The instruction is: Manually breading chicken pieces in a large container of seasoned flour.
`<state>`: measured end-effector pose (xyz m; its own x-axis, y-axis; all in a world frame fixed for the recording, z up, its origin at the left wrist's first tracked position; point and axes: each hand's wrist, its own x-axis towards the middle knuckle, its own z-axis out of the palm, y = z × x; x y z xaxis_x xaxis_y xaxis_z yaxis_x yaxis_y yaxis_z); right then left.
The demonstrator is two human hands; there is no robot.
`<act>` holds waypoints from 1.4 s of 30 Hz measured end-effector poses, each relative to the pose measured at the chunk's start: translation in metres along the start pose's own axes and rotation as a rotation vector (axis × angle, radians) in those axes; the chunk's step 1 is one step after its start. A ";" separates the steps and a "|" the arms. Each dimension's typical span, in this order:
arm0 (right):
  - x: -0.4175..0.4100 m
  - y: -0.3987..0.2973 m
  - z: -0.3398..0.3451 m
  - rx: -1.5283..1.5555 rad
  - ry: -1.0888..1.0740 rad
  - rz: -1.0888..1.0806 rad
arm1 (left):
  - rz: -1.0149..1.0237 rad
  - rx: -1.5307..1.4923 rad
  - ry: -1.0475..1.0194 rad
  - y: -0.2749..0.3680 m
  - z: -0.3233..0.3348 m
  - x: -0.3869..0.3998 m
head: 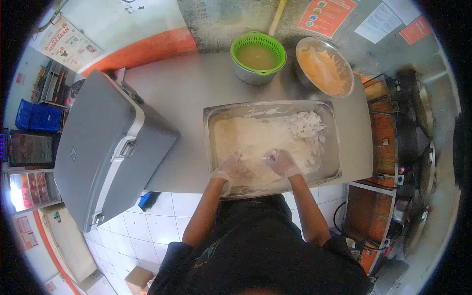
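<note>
A rectangular metal tray (273, 104) lies before me on the steel worktable, holding a wide bed of pale flour (254, 132). My left hand (232, 166), in a clear plastic glove, is down in the flour near the tray's front edge. To its right is my right hand (282, 162), gloved the same way, with curled fingertips at the flour. Whether either hand grips a piece is unclear, as flour and fingers hide it. A heap of flour-coated strips (308, 125) rests in the tray's far right corner.
Behind the tray stand a green plastic strainer (281, 55) set in a metal pot (254, 78) of cloudy liquid and a steel bowl (348, 79) of orange-yellow mixture (320, 68). A large grey cooler box (99, 140) occupies the table's left side. Cooking equipment (409, 110) lines the right.
</note>
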<state>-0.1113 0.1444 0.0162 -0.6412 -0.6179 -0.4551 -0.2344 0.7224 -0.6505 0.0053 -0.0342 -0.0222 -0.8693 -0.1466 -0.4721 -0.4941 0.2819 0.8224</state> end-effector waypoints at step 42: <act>0.006 -0.017 0.003 0.292 -0.091 -0.184 | 0.062 0.036 0.179 0.013 -0.011 0.016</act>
<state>-0.1087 0.1278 0.0229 -0.5372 -0.7637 -0.3580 -0.1123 0.4854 -0.8670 -0.0152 -0.0429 -0.0156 -0.8878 -0.2937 -0.3543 -0.4418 0.3284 0.8348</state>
